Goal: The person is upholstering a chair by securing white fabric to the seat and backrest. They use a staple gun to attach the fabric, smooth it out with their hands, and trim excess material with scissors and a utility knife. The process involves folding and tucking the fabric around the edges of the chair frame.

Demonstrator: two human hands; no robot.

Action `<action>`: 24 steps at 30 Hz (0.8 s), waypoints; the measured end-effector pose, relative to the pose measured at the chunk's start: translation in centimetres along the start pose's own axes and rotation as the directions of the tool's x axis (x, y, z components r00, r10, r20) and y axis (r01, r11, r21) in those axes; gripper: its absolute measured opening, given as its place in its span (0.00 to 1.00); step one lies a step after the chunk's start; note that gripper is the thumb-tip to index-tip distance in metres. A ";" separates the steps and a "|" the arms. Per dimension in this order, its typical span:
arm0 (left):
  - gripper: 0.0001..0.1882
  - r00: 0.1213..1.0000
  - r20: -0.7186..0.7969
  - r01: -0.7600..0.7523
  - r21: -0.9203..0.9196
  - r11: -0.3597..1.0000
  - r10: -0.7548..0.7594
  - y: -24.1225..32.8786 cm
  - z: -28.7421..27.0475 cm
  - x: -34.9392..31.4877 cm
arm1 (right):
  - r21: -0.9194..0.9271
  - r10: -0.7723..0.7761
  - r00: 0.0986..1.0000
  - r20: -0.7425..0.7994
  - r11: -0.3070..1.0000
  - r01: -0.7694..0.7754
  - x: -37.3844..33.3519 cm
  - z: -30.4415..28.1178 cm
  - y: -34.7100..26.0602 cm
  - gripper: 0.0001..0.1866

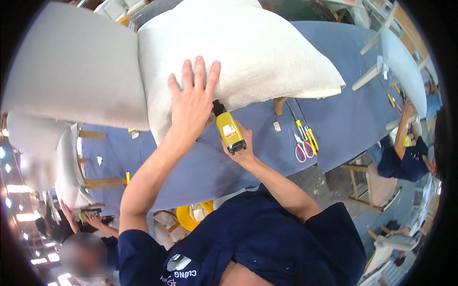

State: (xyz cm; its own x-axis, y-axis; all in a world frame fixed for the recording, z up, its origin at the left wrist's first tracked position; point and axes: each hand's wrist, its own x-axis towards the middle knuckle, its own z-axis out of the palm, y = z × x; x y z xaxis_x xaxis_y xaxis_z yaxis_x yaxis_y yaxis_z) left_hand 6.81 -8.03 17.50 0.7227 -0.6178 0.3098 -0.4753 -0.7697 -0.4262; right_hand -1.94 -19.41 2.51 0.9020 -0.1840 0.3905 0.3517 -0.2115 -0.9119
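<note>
My left hand lies flat with fingers spread on a cream fabric-covered chair seat. Wrapped round a yellow-and-black staple gun is my right hand, partly hidden behind the tool. The gun's black nose meets the lower edge of the fabric, close beside my left wrist; the exact contact point is hard to see. From under the seat a curved wooden leg sticks out.
A blue-grey cloth covers the table. Red-handled scissors and a yellow tool lie to the right. A grey upholstered panel stands left. Co-workers handle chairs at both sides; a yellow hose coil sits below the table edge.
</note>
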 end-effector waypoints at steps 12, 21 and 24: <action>0.37 0.703 -0.226 0.395 -0.664 0.635 -0.674 -1.0 2.2 -13.1 | -0.766 0.521 0.854 -0.012 0.544 -0.342 -2.1 -23.6 11.0 0.26; 0.33 0.437 0.195 0.556 -0.826 0.094 -0.878 -1.2 2.6 -14.4 | -0.739 0.528 0.844 -0.094 0.530 -0.415 -2.2 -34.1 27.1 0.35; 0.33 0.446 0.350 0.585 -0.810 -0.028 -0.824 -0.6 2.6 -13.7 | -0.639 0.346 0.936 -0.060 0.707 -0.302 0.6 -30.8 26.3 0.34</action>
State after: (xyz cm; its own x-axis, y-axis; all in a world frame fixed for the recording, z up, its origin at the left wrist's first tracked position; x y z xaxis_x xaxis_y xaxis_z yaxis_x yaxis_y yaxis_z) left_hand -1.48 1.28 11.29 0.8893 0.4152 0.1915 0.0298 -0.4706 0.8819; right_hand 0.15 -54.64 -17.34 0.9513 -0.3028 0.0577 -0.1839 -0.7077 -0.6822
